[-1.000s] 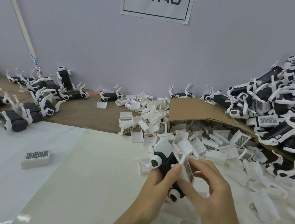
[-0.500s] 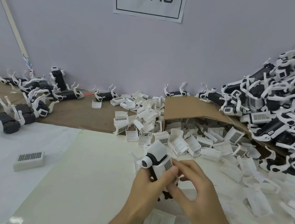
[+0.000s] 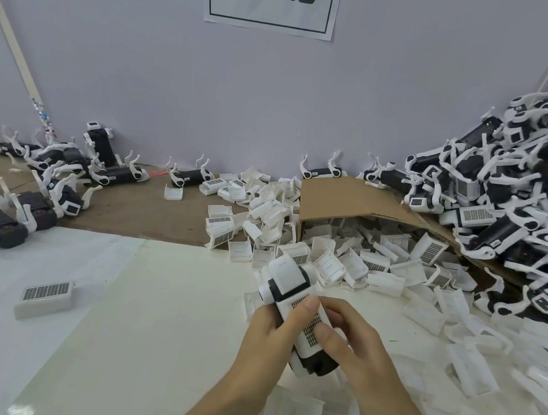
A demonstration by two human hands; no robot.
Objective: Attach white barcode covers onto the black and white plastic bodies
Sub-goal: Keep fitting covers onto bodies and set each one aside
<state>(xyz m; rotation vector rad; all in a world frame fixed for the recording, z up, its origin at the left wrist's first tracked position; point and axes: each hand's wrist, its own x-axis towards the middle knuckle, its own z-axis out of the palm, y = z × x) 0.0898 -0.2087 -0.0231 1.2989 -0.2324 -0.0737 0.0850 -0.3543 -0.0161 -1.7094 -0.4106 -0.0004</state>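
Observation:
A black and white plastic body is held up over the table at centre. A white barcode cover lies along its top face. My left hand grips the body from the left, thumb pressing on the cover. My right hand grips it from the right, thumb on the cover's lower end. The body's lower black end shows between my hands.
Loose white covers spill from a tipped cardboard box. A tall heap of bodies rises at the right. More bodies lie at the left. One single cover sits on the white sheet at left.
The cover, held at the body's right side a second ago, now lies flat on the body under both thumbs. The body has been turned and raised a little.

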